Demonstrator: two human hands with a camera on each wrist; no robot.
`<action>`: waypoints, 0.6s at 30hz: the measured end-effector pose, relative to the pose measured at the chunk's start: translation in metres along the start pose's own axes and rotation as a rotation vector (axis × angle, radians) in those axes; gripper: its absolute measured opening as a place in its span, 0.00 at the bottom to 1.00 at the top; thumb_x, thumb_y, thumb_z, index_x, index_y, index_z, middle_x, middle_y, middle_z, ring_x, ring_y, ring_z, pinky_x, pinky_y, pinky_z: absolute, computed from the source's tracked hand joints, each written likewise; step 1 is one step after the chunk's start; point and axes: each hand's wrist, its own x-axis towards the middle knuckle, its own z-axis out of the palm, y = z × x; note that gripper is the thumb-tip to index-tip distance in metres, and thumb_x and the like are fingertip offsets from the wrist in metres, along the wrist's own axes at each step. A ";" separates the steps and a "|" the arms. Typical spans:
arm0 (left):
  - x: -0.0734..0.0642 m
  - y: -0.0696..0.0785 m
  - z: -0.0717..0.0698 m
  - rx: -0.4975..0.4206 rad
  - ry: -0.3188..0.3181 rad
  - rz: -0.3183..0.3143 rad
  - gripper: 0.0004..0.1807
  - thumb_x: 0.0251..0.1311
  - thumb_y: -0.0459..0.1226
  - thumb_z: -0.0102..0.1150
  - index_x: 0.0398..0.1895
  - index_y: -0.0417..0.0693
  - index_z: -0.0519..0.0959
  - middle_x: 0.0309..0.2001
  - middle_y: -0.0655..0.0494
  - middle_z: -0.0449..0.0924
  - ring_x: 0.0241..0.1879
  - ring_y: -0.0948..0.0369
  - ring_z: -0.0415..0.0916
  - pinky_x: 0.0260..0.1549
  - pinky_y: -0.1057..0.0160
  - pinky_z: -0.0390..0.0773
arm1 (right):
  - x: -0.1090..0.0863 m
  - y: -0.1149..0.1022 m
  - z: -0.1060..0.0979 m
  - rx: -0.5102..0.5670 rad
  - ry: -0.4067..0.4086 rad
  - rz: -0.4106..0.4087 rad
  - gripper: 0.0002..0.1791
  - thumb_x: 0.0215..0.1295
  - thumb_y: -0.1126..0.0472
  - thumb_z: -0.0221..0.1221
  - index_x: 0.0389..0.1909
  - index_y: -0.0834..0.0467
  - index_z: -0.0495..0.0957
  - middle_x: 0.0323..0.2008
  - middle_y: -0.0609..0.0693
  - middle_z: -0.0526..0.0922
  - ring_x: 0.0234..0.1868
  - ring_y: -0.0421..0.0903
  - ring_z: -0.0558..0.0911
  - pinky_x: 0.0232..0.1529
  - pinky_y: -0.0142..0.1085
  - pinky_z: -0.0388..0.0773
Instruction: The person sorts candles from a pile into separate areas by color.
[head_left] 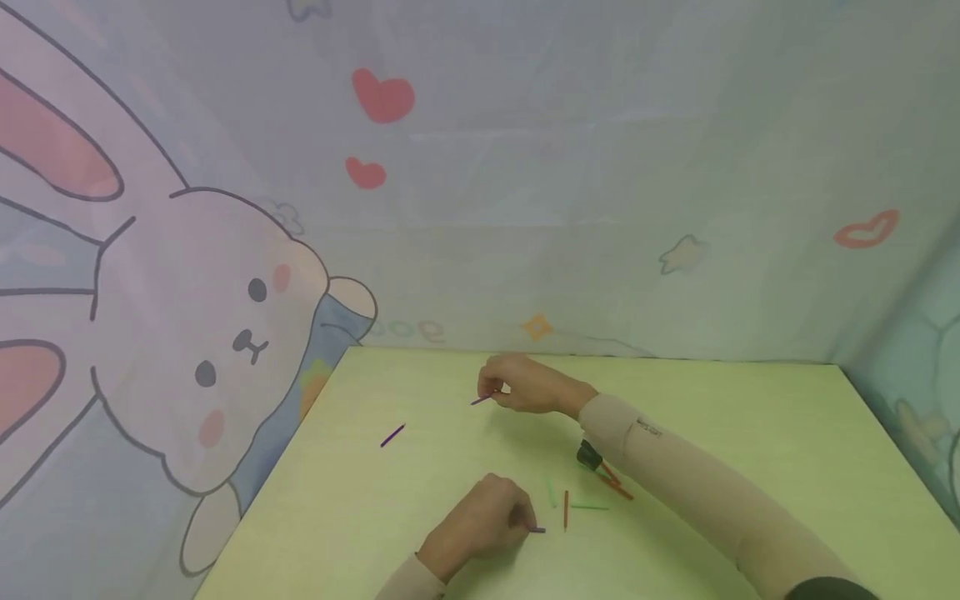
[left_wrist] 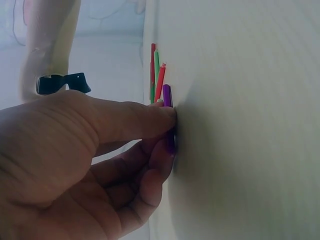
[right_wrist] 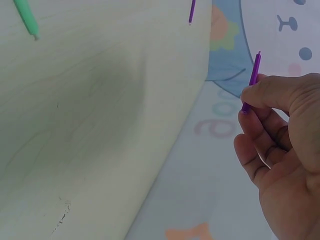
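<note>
Purple slim stick pinched in left hand; nub-tipped purple stick pinched in right hand.

Head camera facing forward-down, 2 close wrist views, table shared

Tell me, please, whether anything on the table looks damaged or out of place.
One thing: a dark, broken mark shows low in the right wrist view, on the otherwise pale tabletop, perhaps a scuff. The purple stick lying by itself looks intact.
</note>
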 end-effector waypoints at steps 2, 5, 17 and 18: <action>0.000 0.000 0.000 -0.003 -0.003 -0.003 0.06 0.63 0.31 0.78 0.30 0.52 0.95 0.22 0.73 0.83 0.25 0.76 0.69 0.30 0.77 0.73 | 0.002 0.000 0.001 0.001 -0.003 -0.006 0.08 0.76 0.71 0.67 0.45 0.54 0.86 0.47 0.54 0.88 0.48 0.44 0.85 0.56 0.49 0.87; 0.000 0.000 0.000 0.001 -0.014 -0.012 0.07 0.62 0.29 0.78 0.31 0.52 0.95 0.23 0.73 0.84 0.26 0.76 0.71 0.31 0.77 0.74 | 0.004 0.000 0.002 -0.003 -0.007 -0.005 0.08 0.76 0.71 0.67 0.45 0.54 0.86 0.46 0.51 0.88 0.48 0.44 0.86 0.57 0.49 0.87; -0.001 0.002 0.000 0.028 -0.016 -0.011 0.08 0.62 0.29 0.79 0.31 0.52 0.94 0.22 0.73 0.80 0.25 0.76 0.68 0.29 0.77 0.72 | 0.015 -0.004 0.009 -0.007 -0.039 -0.017 0.08 0.79 0.70 0.65 0.47 0.53 0.87 0.48 0.50 0.89 0.50 0.43 0.87 0.56 0.38 0.86; -0.001 0.002 0.000 0.028 -0.021 -0.012 0.08 0.62 0.29 0.79 0.31 0.52 0.94 0.22 0.73 0.80 0.25 0.76 0.68 0.29 0.77 0.72 | 0.016 -0.005 0.010 -0.011 -0.040 -0.022 0.08 0.79 0.70 0.65 0.47 0.54 0.87 0.47 0.50 0.88 0.50 0.43 0.87 0.56 0.40 0.86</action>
